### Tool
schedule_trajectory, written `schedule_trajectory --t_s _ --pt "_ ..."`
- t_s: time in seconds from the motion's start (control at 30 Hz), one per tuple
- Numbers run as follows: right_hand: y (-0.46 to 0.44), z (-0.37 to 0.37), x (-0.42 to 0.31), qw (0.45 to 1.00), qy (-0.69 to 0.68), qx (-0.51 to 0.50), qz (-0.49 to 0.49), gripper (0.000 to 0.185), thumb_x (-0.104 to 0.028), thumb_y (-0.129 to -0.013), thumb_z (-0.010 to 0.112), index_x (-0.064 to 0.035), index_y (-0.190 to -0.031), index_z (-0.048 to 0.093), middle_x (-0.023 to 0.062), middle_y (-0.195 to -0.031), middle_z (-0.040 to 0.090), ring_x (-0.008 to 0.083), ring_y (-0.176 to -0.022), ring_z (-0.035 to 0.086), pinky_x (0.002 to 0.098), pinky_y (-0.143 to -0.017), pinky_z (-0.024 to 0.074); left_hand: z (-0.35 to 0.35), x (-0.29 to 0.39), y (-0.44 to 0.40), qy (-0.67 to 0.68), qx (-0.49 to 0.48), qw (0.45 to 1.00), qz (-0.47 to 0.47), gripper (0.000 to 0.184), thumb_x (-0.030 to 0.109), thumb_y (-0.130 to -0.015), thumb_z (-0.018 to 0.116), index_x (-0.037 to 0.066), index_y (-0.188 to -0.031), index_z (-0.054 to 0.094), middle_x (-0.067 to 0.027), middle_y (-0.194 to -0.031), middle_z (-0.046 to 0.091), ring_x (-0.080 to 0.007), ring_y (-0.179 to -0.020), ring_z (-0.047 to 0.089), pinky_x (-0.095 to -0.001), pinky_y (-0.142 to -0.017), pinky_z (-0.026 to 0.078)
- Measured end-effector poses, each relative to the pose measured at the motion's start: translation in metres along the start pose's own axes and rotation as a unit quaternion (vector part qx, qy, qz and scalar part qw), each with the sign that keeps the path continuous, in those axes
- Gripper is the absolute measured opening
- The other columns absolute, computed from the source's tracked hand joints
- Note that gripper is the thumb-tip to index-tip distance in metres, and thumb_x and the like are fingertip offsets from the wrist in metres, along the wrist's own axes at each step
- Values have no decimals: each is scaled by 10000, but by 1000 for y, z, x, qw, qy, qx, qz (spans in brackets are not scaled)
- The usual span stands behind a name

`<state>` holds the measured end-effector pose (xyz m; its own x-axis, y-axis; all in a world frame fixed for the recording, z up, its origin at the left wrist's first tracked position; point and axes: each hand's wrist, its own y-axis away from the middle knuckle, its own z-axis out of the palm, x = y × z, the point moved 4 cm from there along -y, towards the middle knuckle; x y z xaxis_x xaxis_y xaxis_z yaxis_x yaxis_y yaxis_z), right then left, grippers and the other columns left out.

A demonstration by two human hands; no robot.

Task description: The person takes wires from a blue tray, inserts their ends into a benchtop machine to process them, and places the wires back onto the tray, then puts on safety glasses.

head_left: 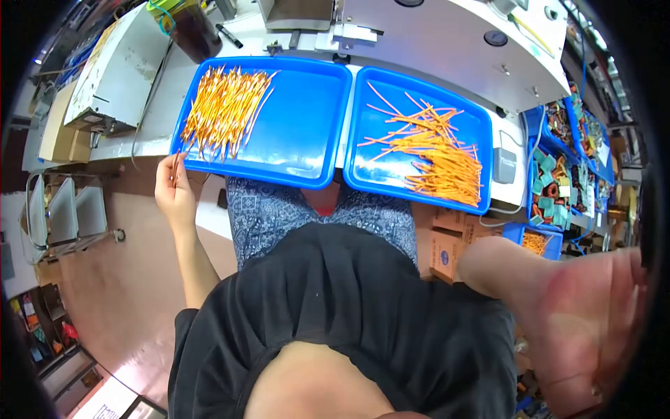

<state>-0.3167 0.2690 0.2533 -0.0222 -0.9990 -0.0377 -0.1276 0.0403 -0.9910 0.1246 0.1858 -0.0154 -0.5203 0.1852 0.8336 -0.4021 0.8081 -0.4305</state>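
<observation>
My left hand (174,187) is at the near left corner of the left blue tray (296,143). Its fingertips are pinched together by the rim, and whatever they hold is too small to make out. A bundle of short orange wires with pale, shiny parts (227,110) lies in this tray's left half. In the right blue tray (391,178), plain orange wires (447,174) lie in a loose, crossing pile. Close to the camera at the right, my right hand (593,321) is raised with its palm showing, open, its fingers partly cut off by the view's edge.
A white machine (447,45) stands behind the trays. A lidded jar of dark liquid (187,31) and a black marker (229,36) are at the back left. Blue bins of teal and brown parts (551,185) sit at the right, above a small bin of orange wires (535,243).
</observation>
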Motion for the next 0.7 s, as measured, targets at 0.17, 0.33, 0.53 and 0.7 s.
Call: schedule_trajectory --t_s 0.17,0.33,0.53,0.7 --pt "-7 19 9 1000 -9 -11 -3 203 -321 -914 517 -233 -1066 618 -44 -991 643 168 -914 567 439 -876 395 -18 28 -4 283 -21 952 -110 226 213 -1002 468 23 -980 587 81 -582 297 -30 -477 245 -227 -461 225" --pt "-17 42 25 999 -30 -37 4 195 -329 -909 517 -252 -1050 627 -61 -990 645 151 -906 565 433 -882 384 -41 157 -23 450 -242 854 94 225 235 -962 509 27 -1031 561 34 -575 295 -73 -453 255 -261 -461 218" --pt "-18 66 41 997 -43 -59 4 188 -338 -902 518 -273 -1032 638 -82 -989 648 131 -897 563 427 -888 371 -47 212 -37 420 -248 834 260 199 226 -933 563 41 -1007 556 30 -579 287 -79 -453 249 -273 -464 219" --pt "-19 76 50 996 -57 -64 3 183 -346 -897 519 -292 -1017 646 -99 -988 650 115 -890 561 422 -894 360 -56 216 -38 412 -237 836 276 197 227 -932 567 44 -1000 551 31 -580 286 -79 -454 248 -273 -465 217"
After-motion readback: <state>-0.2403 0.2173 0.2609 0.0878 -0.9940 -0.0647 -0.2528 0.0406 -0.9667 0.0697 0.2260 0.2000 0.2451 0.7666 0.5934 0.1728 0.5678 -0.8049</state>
